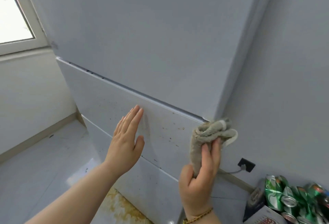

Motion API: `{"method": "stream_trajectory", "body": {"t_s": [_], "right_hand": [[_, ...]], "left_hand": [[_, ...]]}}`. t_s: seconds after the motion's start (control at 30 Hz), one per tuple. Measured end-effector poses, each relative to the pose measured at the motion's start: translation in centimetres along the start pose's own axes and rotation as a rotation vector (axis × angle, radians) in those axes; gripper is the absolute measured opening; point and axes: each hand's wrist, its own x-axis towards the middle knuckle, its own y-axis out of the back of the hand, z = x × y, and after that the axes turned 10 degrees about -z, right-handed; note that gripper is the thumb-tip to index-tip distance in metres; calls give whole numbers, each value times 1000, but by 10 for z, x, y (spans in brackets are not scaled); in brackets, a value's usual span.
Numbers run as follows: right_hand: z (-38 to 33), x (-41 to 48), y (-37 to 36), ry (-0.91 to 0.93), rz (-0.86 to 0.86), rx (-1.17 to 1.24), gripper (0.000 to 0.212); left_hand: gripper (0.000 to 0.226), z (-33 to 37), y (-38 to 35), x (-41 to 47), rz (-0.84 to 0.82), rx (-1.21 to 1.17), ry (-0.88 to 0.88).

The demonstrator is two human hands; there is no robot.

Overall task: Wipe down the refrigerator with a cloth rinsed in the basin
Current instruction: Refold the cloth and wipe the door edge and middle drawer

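**A:** Where are the hands?

**B:** The left hand point(127, 140) is held flat at the fridge point(142, 37) door, fingers straight and close together. Whether the tips touch the door I cannot tell. The right hand point(199, 175) has its fingers curled round a grey cloth point(213, 131), clamping it.

**A:** And the cloth?

**B:** Its bunched end rises above the right fingertips, against the fridge's right edge, by the seam between two doors. Brown specks point(169, 131) dot the door between the left fingertips and the cloth. Green cans point(288, 199) lie below and right of the right fingers.
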Motion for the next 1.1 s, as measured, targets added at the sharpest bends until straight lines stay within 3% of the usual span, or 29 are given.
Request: {"method": "stream_trajectory", "body": {"t_s": [0.17, 0.23, 0.4, 0.53, 0.73, 0.9, 1.0, 1.1], "right_hand": [[2, 0, -38, 163, -76, -494, 41], [-3, 3, -64, 186, -88, -655, 48], [-28, 14, -121, 205, -184, -865, 41], [-43, 35, -150, 321, -289, -981, 45], [-77, 77, -210, 469, -408, -974, 47], [-95, 80, -226, 419, -398, -950, 43], [-108, 87, -221, 380, -424, -881, 37], [-123, 93, -216, 248, -428, -716, 43]], "left_hand": [[57, -53, 25, 19, -13, -218, 78], [56, -87, 39, 21, -43, -296, 87], [61, -178, 83, 36, -94, -425, 237], [60, -223, 112, 56, -29, -560, 373], [59, -284, 149, 96, 107, -722, 544], [36, -291, 172, 127, -63, -1038, 512], [26, -291, 174, 138, -44, -1066, 529], [24, -295, 175, 140, -44, -1027, 515]]}}
